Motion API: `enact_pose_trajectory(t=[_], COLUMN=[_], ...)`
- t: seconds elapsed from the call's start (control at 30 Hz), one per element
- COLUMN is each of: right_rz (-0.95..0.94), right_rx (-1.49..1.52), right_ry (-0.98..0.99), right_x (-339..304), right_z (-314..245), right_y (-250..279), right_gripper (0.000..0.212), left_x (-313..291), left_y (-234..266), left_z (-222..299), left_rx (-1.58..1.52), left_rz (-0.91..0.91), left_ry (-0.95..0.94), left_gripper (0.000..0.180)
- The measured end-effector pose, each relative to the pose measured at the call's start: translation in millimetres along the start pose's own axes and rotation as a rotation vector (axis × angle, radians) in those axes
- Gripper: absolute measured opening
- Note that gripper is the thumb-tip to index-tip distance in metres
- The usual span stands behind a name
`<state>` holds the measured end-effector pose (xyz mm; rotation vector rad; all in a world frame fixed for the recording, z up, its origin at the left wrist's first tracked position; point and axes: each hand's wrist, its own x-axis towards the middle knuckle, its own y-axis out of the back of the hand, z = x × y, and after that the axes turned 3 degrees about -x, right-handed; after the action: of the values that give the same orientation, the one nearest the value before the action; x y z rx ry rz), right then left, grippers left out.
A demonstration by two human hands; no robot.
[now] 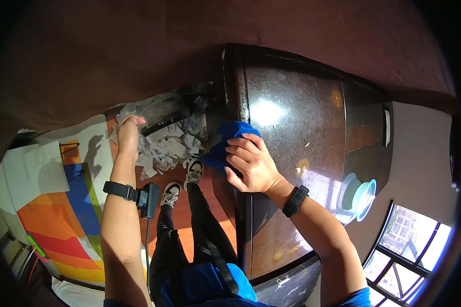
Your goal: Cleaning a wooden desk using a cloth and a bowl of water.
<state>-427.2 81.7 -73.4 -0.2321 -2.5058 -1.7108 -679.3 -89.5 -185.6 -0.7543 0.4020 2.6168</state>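
Observation:
My right hand (248, 161) is closed on a crumpled blue cloth (234, 134), pressing it against the near left edge of a dark, glossy wooden table (297, 123). Part of the cloth hangs over that edge. My left hand (128, 135) is raised to the left of the table, seen side-on, with its thumb out and no held object visible. Most of its fingers are hidden. Below and behind it lie a clear plastic bag (156, 109) and a heap of white paper scraps (171, 145). Both wrists wear black straps; a small black device with a cable sits at the left one.
A pale blue round dish (364, 199) stands at the table's right. Brown fabric (189, 41) spans the far side. On the left is a bed-like surface with a colourful striped cover (61, 215). My feet are on the reddish floor (210, 225), close to the scraps. A window (407, 240) is lower right.

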Motion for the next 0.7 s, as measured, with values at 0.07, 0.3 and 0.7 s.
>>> enact_pose_trajectory(t=[0.07,0.3,0.7], right_rz=[0.019,0.020,0.007], right_rx=[-0.015,-0.015,0.002], right_ry=[0.015,0.013,-0.006], right_x=[-0.5,-1.0,-2.8], right_z=[0.8,-0.5,1.0], right_y=[-0.9,-0.5,-0.2], right_gripper=[0.021,0.022,0.020], left_x=[0.7,3.6,-24.1], left_y=[-0.9,0.8,-4.5], left_z=[-1.7,-6.1,12.2], left_rx=[-0.090,-0.004,0.037], left_rz=[0.012,0.018,-0.183], left_ry=[-0.011,0.055,0.194], left_gripper=[0.021,0.033,0.051])
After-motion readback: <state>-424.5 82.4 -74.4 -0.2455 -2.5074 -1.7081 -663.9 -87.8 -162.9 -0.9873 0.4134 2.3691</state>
